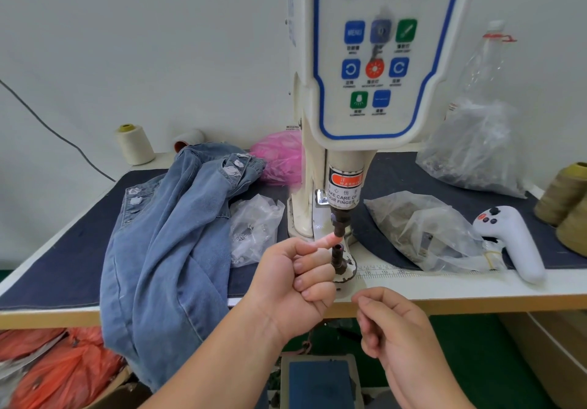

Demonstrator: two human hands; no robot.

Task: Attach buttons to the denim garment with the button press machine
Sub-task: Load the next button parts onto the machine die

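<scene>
Bright, even light; soft shadows; wide-angle edge bending; panel text blurry.

Crumpled blue denim garment (165, 243) drapes over table edge beside press machine (359, 91).

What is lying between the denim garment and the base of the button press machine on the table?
In the head view, a small clear plastic bag of metal parts lies between the denim garment and the button press machine.

A plain white wall (143, 43) stands behind the table (476, 294), with a dark cable (54, 129) slanting down it toward the table's back left corner. A dark blue mat (63, 265) covers the pale tabletop. Below the front edge lies green floor (470, 351). Light is even and soft.
</scene>
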